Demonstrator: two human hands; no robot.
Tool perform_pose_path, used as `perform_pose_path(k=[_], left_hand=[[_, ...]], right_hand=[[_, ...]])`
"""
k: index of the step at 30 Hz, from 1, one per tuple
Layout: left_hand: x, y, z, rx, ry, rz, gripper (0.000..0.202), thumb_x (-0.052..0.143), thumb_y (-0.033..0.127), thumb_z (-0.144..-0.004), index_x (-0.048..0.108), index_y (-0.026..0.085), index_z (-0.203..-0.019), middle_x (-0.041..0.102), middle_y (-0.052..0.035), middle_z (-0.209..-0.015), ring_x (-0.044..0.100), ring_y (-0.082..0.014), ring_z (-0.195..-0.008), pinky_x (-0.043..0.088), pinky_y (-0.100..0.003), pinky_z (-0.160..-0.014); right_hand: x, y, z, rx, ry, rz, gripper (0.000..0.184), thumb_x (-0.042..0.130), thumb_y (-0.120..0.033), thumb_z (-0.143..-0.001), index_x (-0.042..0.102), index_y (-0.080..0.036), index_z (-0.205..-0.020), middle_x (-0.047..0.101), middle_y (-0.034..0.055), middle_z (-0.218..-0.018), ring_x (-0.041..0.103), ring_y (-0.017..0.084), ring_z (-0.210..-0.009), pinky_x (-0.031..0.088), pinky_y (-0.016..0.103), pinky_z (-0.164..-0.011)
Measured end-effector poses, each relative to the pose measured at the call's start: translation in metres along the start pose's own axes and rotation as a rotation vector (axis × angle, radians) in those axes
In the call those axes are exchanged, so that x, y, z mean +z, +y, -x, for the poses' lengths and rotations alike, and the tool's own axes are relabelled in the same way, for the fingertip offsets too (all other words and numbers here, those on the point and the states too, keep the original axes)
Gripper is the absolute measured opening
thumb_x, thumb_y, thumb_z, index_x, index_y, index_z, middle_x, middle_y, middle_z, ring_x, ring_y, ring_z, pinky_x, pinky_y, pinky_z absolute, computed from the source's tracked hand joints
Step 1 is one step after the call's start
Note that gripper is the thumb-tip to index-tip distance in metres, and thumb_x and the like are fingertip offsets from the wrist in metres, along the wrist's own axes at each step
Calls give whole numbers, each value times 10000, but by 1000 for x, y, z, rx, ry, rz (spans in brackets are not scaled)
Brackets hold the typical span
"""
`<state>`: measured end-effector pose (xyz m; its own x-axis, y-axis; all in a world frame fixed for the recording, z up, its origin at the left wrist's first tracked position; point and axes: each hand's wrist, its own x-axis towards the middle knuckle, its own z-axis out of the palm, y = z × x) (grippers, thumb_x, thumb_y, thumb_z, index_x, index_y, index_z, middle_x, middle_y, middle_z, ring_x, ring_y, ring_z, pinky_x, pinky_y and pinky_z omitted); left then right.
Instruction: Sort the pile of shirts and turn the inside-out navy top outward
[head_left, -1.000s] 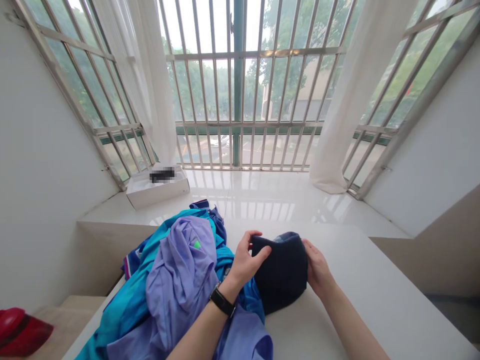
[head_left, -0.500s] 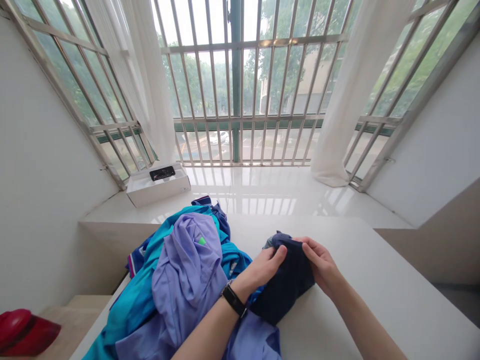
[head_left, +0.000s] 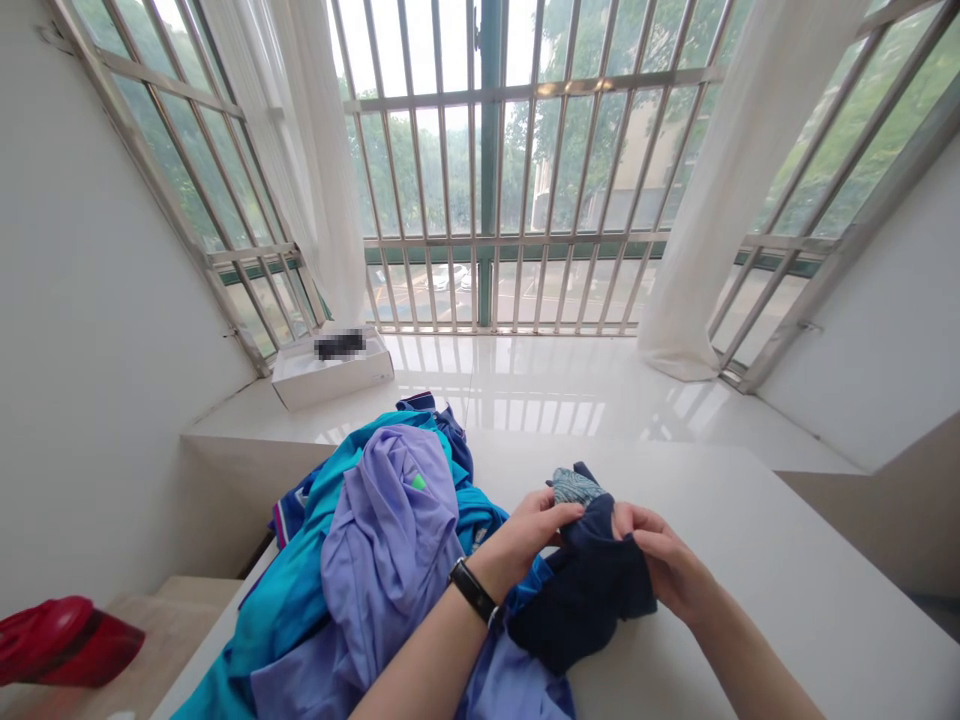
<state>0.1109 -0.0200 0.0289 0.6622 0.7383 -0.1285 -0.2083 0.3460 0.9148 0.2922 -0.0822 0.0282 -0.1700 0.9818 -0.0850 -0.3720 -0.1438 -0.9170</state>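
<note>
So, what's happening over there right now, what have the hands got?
Left hand and right hand both gripping navy garment, patterned fabric showing at top. Heap of lilac and teal clothes beside it.

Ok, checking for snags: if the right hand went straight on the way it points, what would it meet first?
The navy garment, which the right hand already touches. Beyond that, the left hand looks next in line, though depth is hard to judge here.
</note>
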Motion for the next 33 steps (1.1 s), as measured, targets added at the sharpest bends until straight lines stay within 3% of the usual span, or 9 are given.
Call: perform_pose_path(k=[6, 10, 12, 18, 22, 26, 29, 31, 33], left_hand=[[0, -6, -3, 263, 104, -123, 410, 746, 337, -754, 658, 127, -1095, 703, -95, -1035, 640, -223, -950, 498, -324, -862], [-1, -10, -5, 319, 150, -265, 401, 750, 379, -764, 677, 120, -1060, 711, -99, -1005, 651, -227, -918, 511, -324, -839], [-1, -9, -4, 301, 135, -243, 427, 731, 436, -784, 689, 103, -1048, 717, -106, -979, 656, -229, -893, 515, -327, -819], [2, 1, 0, 321, 80, -189, 507, 697, 524, -798, 708, 94, -1067, 721, -112, -1020, 650, -260, -972, 504, -365, -893], [2, 2, 1, 345, 162, -295, 469, 694, 535, -787, 717, 123, -1009, 718, -94, -981, 638, -265, -966, 518, -359, -858], [-4, -3, -1, 378, 310, -373, 360, 662, 492, -818, 675, 154, -940, 691, -58, -870, 623, -214, -847, 510, -317, -776], [-6, -5, -6, 396, 242, -269, 288, 619, 410, -856, 621, 168, -1012, 677, -37, -848, 627, -189, -821, 503, -299, -755], [-7, -7, -8, 388, 189, -237, 239, 598, 355, -866, 615, 169, -1015, 675, -38, -854, 634, -187, -833, 504, -304, -771], [-7, -7, -9, 395, 194, -305, 169, 588, 303, -860, 637, 168, -950, 673, -55, -907, 633, -197, -888, 502, -328, -829]], right_hand=[[8, 9, -11, -104, 148, 98, 356, 779, -496, -706, 558, -218, -733, 574, -20, -670, 508, 124, -580, 412, 221, -511], [5, 15, -21, -63, 174, 95, 523, 870, -403, -628, 577, -270, -1040, 687, 23, -974, 659, 193, -797, 534, 296, -687], [-1, 13, -22, -35, 177, 102, 559, 877, -362, -630, 577, -270, -1093, 699, 37, -1003, 677, 212, -842, 551, 329, -742], [-28, -4, -18, -222, 426, 120, 345, 893, -340, -593, 648, -230, -810, 690, -13, -797, 623, 144, -666, 499, 221, -559], [-34, -11, -16, -317, 512, 100, 321, 897, -341, -578, 650, -230, -751, 661, -31, -767, 578, 111, -603, 475, 203, -515], [-32, -7, -14, -174, 354, 154, 415, 885, -338, -607, 672, -249, -951, 689, -3, -835, 636, 160, -689, 516, 252, -591], [-27, -1, -15, -5, 109, 222, 608, 825, -376, -701, 571, -285, -1246, 706, 4, -836, 654, 188, -709, 519, 303, -628], [-24, 5, -18, 35, 34, 308, 532, 809, -386, -718, 608, -255, -1192, 706, 0, -789, 640, 182, -687, 497, 288, -612], [-21, 9, -21, -23, 52, 397, 351, 823, -373, -696, 677, -216, -973, 698, -4, -761, 620, 170, -689, 481, 270, -620]])
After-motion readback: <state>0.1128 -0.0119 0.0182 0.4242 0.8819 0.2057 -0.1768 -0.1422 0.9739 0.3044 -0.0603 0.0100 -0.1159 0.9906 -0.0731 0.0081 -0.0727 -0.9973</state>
